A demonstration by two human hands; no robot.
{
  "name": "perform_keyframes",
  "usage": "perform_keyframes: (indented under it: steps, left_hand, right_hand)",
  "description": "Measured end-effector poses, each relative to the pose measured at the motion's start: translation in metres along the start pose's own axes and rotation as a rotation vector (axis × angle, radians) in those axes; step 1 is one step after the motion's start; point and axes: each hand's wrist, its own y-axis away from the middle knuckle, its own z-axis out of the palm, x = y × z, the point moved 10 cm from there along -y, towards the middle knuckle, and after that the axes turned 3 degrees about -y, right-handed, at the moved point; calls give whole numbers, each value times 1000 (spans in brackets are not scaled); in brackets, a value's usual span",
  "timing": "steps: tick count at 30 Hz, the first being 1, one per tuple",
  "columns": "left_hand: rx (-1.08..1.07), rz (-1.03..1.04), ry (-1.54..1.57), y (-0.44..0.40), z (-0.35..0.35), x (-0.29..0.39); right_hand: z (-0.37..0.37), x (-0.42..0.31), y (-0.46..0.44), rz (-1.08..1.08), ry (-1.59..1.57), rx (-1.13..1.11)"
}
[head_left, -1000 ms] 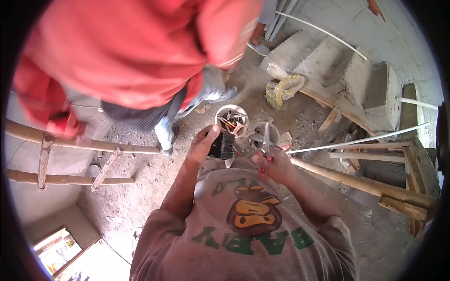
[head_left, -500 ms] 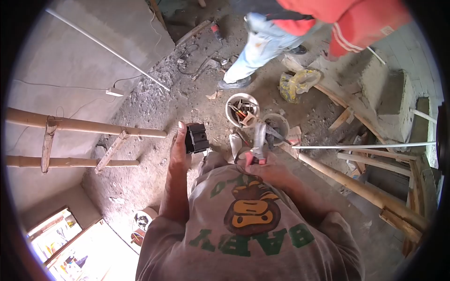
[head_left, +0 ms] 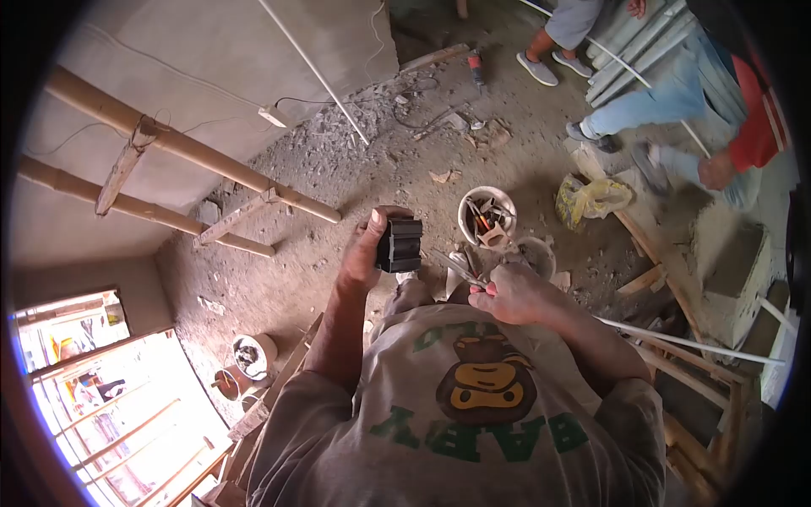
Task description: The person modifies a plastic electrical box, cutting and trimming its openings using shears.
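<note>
My left hand (head_left: 363,258) is wrapped round a block of black plastic boxes (head_left: 400,246) with ridged sides, thumb on top, in front of my chest. My right hand (head_left: 522,294) is closed on a red-handled metal tool (head_left: 459,269) whose narrow silvery end points up and left toward the black block. The tool and the block are apart. My fingers hide most of the tool's handle, so its exact kind is unclear. Just beyond my hands stands a white bucket (head_left: 464,221) full of hand tools. A second bucket (head_left: 552,253) is partly hidden behind my right hand.
A bamboo ladder (head_left: 211,159) leans at left. A power strip (head_left: 273,116) lies by the wall; a red-and-black power tool (head_left: 476,68) is on the rubble floor. A yellow plastic bag (head_left: 583,201) lies ahead-right. Two people stand at upper right near long pipes (head_left: 642,51).
My view has turned left, so the surroundings sit further right. The person in red is now at the right edge, and another person's legs appear. The tool's end now points toward the black block.
</note>
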Motion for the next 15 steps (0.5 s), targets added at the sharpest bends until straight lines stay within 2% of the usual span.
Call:
perform_keyframes:
  steps: [3, 6, 9, 12, 15]
  left_hand:
    - [42, 52, -44, 3, -5, 3]
    - [59, 112, -61, 3, -10, 4]
    - [72, 100, -18, 6, -17, 2]
    - [102, 113, -64, 5, -25, 3]
    - [113, 192, -196, 3, -28, 7]
  right_hand:
    - [7, -5, -10, 91, -74, -171]
    - [20, -7, -12, 173, -295, -300]
    - [30, -4, -21, 174, -338, -364]
    - [27, -10, -23, 160, -417, -345]
    - [25, -1, -23, 240, -479, -252]
